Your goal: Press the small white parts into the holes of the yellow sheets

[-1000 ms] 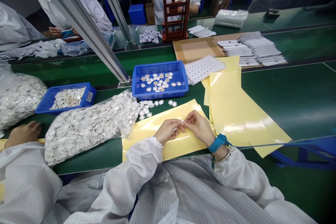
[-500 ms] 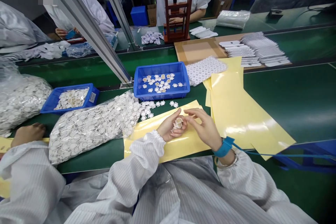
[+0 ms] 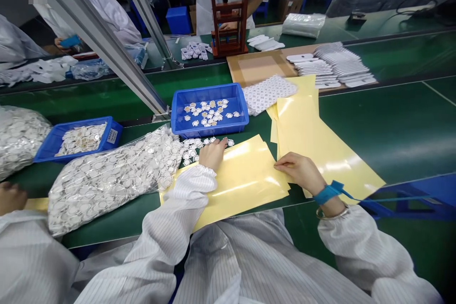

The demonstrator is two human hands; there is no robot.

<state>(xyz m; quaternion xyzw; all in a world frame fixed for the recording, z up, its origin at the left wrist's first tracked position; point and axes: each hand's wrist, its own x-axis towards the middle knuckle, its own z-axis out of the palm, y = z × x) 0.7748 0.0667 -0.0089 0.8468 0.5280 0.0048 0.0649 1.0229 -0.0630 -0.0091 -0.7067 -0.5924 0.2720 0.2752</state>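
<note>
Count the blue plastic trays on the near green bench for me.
2. One blue tray sits at the left, holding a heap of white discs; the other, further right, holds scattered discs. A further one could be hidden.

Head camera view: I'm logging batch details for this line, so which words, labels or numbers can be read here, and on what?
No text can be read.
Too blurred to read: the white label on the wall of the blue plastic tray.
Too small to tell whether it is text: the print on the white patterned sheet.
</note>
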